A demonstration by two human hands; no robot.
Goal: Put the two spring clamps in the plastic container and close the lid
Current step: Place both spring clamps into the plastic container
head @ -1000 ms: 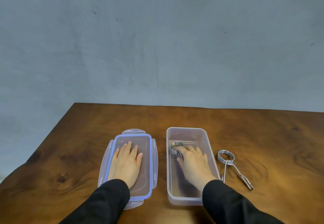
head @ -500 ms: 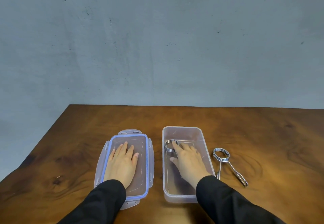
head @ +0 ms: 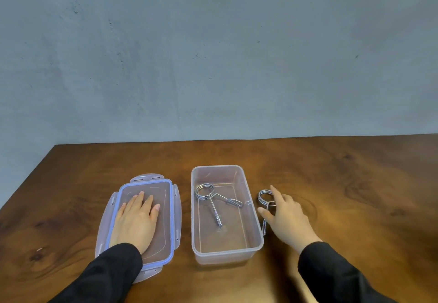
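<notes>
A clear plastic container (head: 227, 253) stands open on the wooden table. One steel spring clamp (head: 205, 191) lies inside it, coil toward the far end, and nothing touches it. The second spring clamp (head: 263, 197) lies on the table just right of the container. My right hand (head: 288, 217) is spread over its handles, thumb and forefinger either side of the coil, not closed around it. The lid (head: 163, 191), clear with a blue rim, lies flat to the left of the container. My left hand (head: 136, 219) rests palm down on the lid.
The wooden table (head: 355, 184) runs back to a grey wall, and its left edge slants in at the near left. Black sleeves cover both forearms.
My right hand has let go of the first clamp inside the container, come out, and moved right onto the second clamp. The left hand has stayed on the lid.
</notes>
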